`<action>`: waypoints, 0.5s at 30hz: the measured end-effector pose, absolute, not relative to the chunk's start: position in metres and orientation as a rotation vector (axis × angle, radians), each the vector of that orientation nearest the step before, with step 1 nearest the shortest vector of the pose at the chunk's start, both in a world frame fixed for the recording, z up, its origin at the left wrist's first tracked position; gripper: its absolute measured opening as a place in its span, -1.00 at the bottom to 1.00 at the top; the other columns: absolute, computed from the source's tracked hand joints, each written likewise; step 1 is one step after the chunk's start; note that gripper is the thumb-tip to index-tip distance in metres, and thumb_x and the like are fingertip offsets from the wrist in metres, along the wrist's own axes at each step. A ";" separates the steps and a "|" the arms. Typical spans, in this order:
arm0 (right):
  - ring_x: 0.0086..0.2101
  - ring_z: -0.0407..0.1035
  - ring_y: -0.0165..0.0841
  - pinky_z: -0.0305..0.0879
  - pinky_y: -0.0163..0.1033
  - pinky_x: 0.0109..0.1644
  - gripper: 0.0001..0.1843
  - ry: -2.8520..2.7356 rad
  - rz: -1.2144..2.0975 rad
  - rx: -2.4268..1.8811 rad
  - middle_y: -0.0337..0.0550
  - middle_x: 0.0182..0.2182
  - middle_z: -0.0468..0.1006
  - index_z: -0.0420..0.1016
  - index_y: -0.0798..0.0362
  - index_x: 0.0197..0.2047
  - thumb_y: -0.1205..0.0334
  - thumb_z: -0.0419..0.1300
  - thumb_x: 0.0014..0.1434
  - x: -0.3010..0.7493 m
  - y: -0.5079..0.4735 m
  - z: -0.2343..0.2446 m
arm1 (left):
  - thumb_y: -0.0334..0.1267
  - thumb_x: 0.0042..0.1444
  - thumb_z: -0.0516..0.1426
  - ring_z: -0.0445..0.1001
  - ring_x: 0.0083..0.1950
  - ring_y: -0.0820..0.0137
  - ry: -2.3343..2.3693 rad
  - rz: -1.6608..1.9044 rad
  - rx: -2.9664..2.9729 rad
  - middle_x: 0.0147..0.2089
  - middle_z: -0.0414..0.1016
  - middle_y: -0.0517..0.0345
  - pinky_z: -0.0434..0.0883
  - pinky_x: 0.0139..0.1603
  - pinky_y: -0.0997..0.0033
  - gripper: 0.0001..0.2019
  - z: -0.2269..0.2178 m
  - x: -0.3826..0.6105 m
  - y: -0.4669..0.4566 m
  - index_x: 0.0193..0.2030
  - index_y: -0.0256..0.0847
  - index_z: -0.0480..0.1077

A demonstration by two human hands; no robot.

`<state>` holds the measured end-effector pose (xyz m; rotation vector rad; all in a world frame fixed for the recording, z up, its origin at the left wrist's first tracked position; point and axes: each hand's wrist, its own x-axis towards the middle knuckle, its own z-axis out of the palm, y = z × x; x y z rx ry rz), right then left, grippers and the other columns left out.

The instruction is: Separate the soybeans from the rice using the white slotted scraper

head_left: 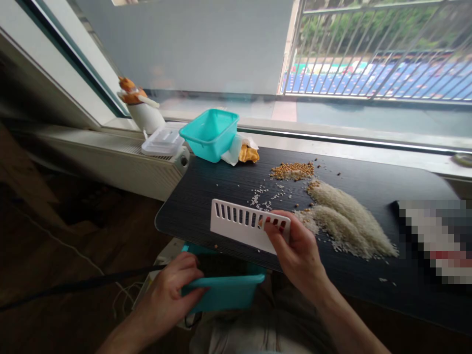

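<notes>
Gripping white slotted strip (236, 233) in right hand (300, 246) over table (191, 201); clasping teal tub (224, 296) by rim in left hand (175, 285), below table's edge.

I see a way across the left end of the table (180, 210), between the slotted strip (245, 233) and the teal box (209, 146) behind it; on the right the rice heap (346, 216) blocks passage, and the lower tub (230, 295) crowds the near edge.

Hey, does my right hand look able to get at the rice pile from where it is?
Likely yes: the right hand is close beside the rice pile, and nothing visible blocks the way across the dark table. It holds a slotted white strip, though, so its fingers aren't free.
</notes>
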<state>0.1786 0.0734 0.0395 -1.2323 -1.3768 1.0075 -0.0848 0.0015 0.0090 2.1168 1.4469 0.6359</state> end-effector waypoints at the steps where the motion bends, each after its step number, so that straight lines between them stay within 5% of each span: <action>1: -0.51 0.30 -0.41 0.28 -0.36 -0.45 -0.81 -1.422 1.014 -1.210 -0.25 -0.50 0.51 0.54 0.01 -0.27 0.07 0.23 0.22 0.175 0.074 0.039 | -0.39 0.20 0.16 0.51 -0.21 0.29 1.468 0.632 2.121 -0.34 0.50 0.13 0.50 -0.19 0.40 -0.82 0.010 -0.088 0.000 -0.40 -0.16 0.53; 6: -0.46 0.40 -0.37 0.35 -0.35 -0.42 -0.77 -1.381 1.192 -1.204 -0.20 -0.41 0.59 0.58 -0.01 -0.22 0.02 0.24 0.25 0.192 0.050 0.046 | -0.40 0.15 0.18 0.56 -0.16 0.28 1.487 0.694 2.124 -0.21 0.55 0.08 0.52 -0.15 0.43 -0.86 0.014 -0.088 -0.007 -0.40 -0.16 0.53; 15: -0.38 0.52 -0.29 0.48 -0.31 -0.30 -0.78 -0.887 0.714 -1.593 -0.28 -0.38 0.67 0.63 -0.13 -0.22 -0.02 0.38 0.09 0.273 0.014 0.062 | -0.56 0.07 0.14 0.53 -0.16 0.27 1.193 0.644 2.090 -0.30 0.50 0.09 0.48 -0.09 0.35 -0.81 0.015 -0.023 0.000 -0.44 -0.21 0.46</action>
